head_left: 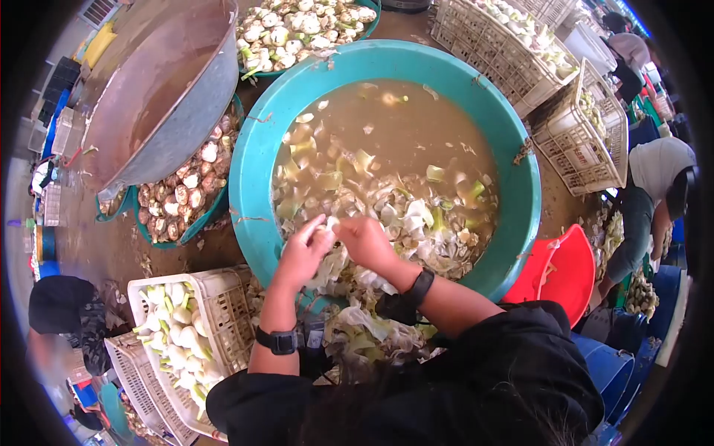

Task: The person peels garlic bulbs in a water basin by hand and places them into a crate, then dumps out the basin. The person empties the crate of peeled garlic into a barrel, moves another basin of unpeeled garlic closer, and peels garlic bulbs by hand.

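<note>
Both hands are close together over the near left part of a large teal tub [253,175] of brown water. My left hand [306,251] has its fingers bent round a small pale piece [332,222], perhaps a bulb or peel. My right hand [366,242] is closed against the same piece, its fingertips pinched; what lies between them is mostly hidden. White and pale green peels [413,215] float and pile up in the tub below and beyond the hands. More peels [364,331] lie heaped at the near side, below my wrists.
A crate of white bulbs [242,312] stands at near left, a basin of brown bulbs [182,204] and a tilted metal tub [171,126] at far left. Crates [483,56] stand far right, a red basin [573,267] at right. People work at both sides.
</note>
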The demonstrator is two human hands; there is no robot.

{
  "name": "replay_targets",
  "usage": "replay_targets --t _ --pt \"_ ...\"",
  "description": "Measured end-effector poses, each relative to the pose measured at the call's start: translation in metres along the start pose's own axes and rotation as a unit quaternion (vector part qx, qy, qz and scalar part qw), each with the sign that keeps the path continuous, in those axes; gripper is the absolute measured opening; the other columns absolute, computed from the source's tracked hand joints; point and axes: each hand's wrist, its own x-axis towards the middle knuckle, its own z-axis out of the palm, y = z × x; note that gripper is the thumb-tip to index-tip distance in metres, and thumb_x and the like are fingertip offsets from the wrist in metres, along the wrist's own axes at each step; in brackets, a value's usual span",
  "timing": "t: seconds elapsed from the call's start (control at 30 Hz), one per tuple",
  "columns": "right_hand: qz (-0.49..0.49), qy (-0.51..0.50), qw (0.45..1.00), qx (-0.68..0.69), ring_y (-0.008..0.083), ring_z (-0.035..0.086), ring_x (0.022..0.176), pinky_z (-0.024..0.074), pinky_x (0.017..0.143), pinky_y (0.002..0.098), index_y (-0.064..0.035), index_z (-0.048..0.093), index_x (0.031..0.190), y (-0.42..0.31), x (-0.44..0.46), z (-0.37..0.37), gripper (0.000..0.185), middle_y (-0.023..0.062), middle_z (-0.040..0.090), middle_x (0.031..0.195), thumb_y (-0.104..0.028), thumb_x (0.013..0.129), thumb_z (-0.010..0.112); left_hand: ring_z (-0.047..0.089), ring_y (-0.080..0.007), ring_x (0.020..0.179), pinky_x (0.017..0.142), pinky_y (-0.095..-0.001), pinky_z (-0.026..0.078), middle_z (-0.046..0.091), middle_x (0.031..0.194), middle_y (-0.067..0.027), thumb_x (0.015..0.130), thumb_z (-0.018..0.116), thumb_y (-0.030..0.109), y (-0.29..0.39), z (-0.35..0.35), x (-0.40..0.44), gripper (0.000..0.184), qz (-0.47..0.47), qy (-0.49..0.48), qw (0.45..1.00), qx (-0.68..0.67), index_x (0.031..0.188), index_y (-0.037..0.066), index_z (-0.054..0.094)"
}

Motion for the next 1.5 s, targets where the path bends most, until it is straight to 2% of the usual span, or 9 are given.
replay_targets --t 0.1,0.47,0.6,0.67,0.87,1.0,1.07,1.27,1.5 --pt "0.467 -0.022 0.771 0.432 0.0082 0.045 0.052 0.0367 0.046 0.0247 0.0041 0.062 0.078 -0.008 0.008 -0.011 0.022 0.0007 0.055 0.061 -0.017 0.083 0.057 0.052 -0.026 0.104 0.086 -0.0329 0.043 0.054 0.113 -0.0146 0.072 0.061 -0.003 -0.004 0.013 -0.014 0.047 0.345 0.09 0.9 0.25 0.118 0.003 0.05" --pt "0.429 -0.03 0.766 0.478 0.007 0.051 0.061 0.0426 0.053 0.0214 0.0012 0.062 0.085 -0.013 -0.002 -0.026 0.018 0.0033 0.061 0.073 -0.015 0.085 0.055 0.052 -0.0311 0.102 0.085 -0.0357 0.045 0.057 0.108 -0.0132 0.072 0.053 -0.008 0.001 0.031 -0.026 0.03 0.393 0.17 0.789 0.44 0.098 0.003 0.061" --pt "0.372 0.027 0.75 0.546 0.0059 0.054 0.071 0.0449 0.064 0.0219 -0.0001 0.061 0.095 -0.02 -0.011 -0.02 0.018 0.0015 0.062 0.082 -0.015 0.087 0.054 0.057 -0.0249 0.093 0.077 -0.0334 0.049 0.059 0.097 -0.0117 0.083 0.049 0.001 -0.023 0.044 -0.003 0.013 0.358 0.288 0.886 0.065 0.093 0.001 0.058" --pt "0.294 0.029 0.809 0.509 0.0061 0.055 0.074 0.0453 0.067 0.0226 -0.0006 0.062 0.096 -0.025 -0.021 -0.018 0.018 0.001 0.063 0.083 -0.014 0.087 0.054 0.058 -0.0206 0.089 0.076 -0.0326 0.05 0.059 0.098 -0.0108 0.087 0.05 0.011 -0.027 0.037 0.003 0.013 0.077 0.183 0.806 -0.558 0.095 0.002 0.056" --pt "0.162 0.165 0.82 0.524 0.0093 0.057 0.073 0.0456 0.066 0.0236 -0.0021 0.058 0.094 -0.02 -0.013 -0.07 0.014 0.0034 0.063 0.08 -0.01 0.086 0.05 0.059 -0.016 0.069 0.06 -0.0305 0.053 0.06 0.079 -0.0047 0.086 0.055 0.025 -0.03 0.002 0.002 0.021 -0.119 0.082 0.731 -0.667 0.096 0.006 0.056" --pt "0.207 0.258 0.618 0.713 0.0174 0.058 0.087 0.046 0.072 0.0314 -0.0026 0.057 0.092 -0.016 -0.007 -0.092 0.015 0.0076 0.061 0.09 -0.011 0.085 0.048 0.05 -0.0115 0.055 0.047 -0.0235 0.042 0.055 0.07 -0.0024 0.087 0.052 0.027 -0.036 -0.005 -0.001 0.021 -0.046 0.056 0.766 -0.639 0.091 0.006 0.056" --pt "0.214 -0.009 0.948 0.237 0.0236 0.059 0.091 0.0474 0.074 0.0366 -0.0028 0.058 0.092 -0.01 -0.005 -0.09 0.019 0.0115 0.062 0.093 -0.019 0.085 0.051 0.046 -0.0105 0.052 0.044 -0.0221 0.038 0.053 0.067 -0.0018 0.088 0.05 0.027 -0.031 -0.005 0.0 0.022 -0.005 0.07 0.775 -0.629 0.089 0.006 0.055" --pt "0.043 0.008 0.998 -0.041 0.0277 0.059 0.074 0.0472 0.066 0.0373 -0.0042 0.057 0.088 -0.047 -0.005 -0.035 0.029 0.0145 0.059 0.079 -0.033 0.083 0.056 0.044 -0.0062 0.049 0.043 -0.0205 0.035 0.051 0.064 0.0019 0.087 0.049 0.026 -0.003 0.04 -0.007 0.018 0.0 0.118 0.846 -0.52 0.086 0.009 0.054" --pt "0.372 0.074 0.665 0.643 0.0186 0.057 0.064 0.0512 0.062 0.0314 -0.005 0.051 0.096 0.0 -0.012 -0.045 0.051 0.0071 0.056 0.076 -0.05 0.091 0.027 0.045 -0.0075 0.052 0.045 -0.0191 0.036 0.055 0.072 -0.0029 0.089 0.046 0.031 -0.007 0.055 0.011 0.025 0.052 0.057 0.935 -0.347 0.094 0.007 0.051"
